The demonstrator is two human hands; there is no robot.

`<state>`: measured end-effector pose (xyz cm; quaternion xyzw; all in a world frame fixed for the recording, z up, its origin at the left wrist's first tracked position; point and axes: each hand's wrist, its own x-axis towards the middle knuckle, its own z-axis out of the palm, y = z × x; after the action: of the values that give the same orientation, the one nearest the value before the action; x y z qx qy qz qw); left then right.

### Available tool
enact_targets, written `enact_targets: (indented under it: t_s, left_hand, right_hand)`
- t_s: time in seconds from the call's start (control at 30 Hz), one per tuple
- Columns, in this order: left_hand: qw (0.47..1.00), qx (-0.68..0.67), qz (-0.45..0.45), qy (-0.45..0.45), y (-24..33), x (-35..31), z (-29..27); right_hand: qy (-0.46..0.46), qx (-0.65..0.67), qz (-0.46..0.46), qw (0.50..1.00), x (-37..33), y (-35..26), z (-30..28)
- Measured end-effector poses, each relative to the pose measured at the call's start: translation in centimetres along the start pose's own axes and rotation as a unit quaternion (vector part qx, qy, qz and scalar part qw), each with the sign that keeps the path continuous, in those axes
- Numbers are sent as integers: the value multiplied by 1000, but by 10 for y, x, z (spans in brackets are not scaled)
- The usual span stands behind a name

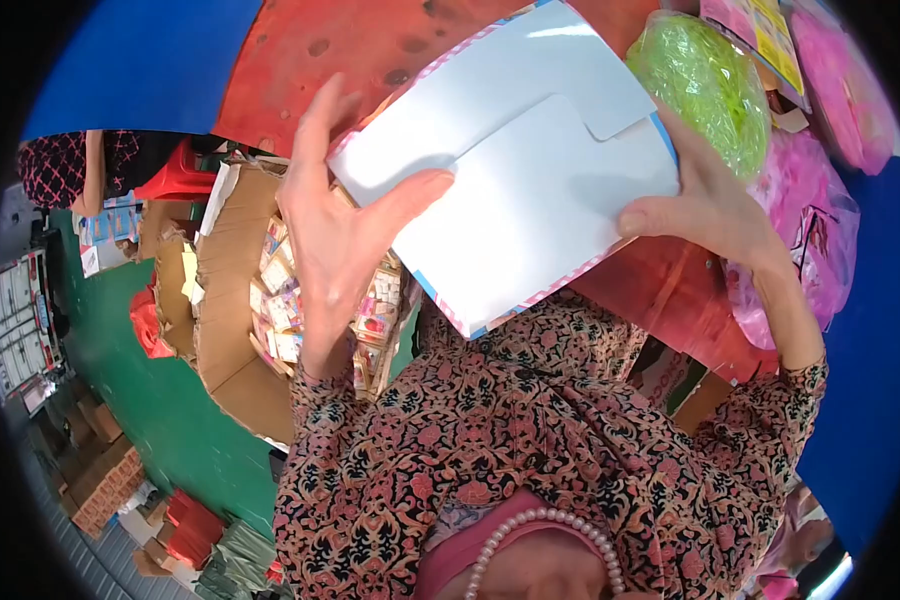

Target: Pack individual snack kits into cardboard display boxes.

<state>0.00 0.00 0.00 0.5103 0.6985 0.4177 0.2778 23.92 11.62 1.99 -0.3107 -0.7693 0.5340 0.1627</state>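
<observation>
Between my two hands is a cardboard box (530, 215) with a plain white face toward me and a narrow pink-and-blue printed border. White flaps on that face overlap along a stepped edge. My left hand (335, 225) grips the box's left side, its thumb lying over the white face and its other fingers partly out of sight at the edge. On the other side my right hand (705, 205) holds the right edge, thumb on the white face and fingers hidden behind. The box is tilted above a red table (660, 290).
A large open brown carton (235, 320) on my left contains many small printed packs (280, 290). Clear bags with bright green (700, 85) and pink contents (805, 215) lie at the right. Another person's arm (94, 170) shows at far left, near a red stool (180, 178).
</observation>
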Motion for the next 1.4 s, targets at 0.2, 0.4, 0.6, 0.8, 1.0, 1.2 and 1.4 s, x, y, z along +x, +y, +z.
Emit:
enact_targets:
  t_s: [0.2,0.4,0.6,0.8,1.0,1.2,1.4]
  left_hand:
    - [960,-226,-116,119,9,-15,6]
    - [958,-217,30,186,20,-12,-8]
    - [951,-239,45,191,40,-6,-15]
    - [950,-227,118,177,60,-6,-32]
    - [894,-30,405,189,63,6,-73]
    - [859,122,423,263,56,23,-65]
    - [879,74,346,319,6,54,-40]
  right_hand:
    - [-5,157,111,981,17,-19,13]
    - [41,138,71,987,19,-51,9]
    - [67,167,72,981,14,-76,6]
    - [127,173,50,975,1,-97,10]
    - [143,101,-64,982,8,-104,3]
    - [176,31,-260,949,37,-84,3]
    - [217,-221,-348,885,66,-65,10]
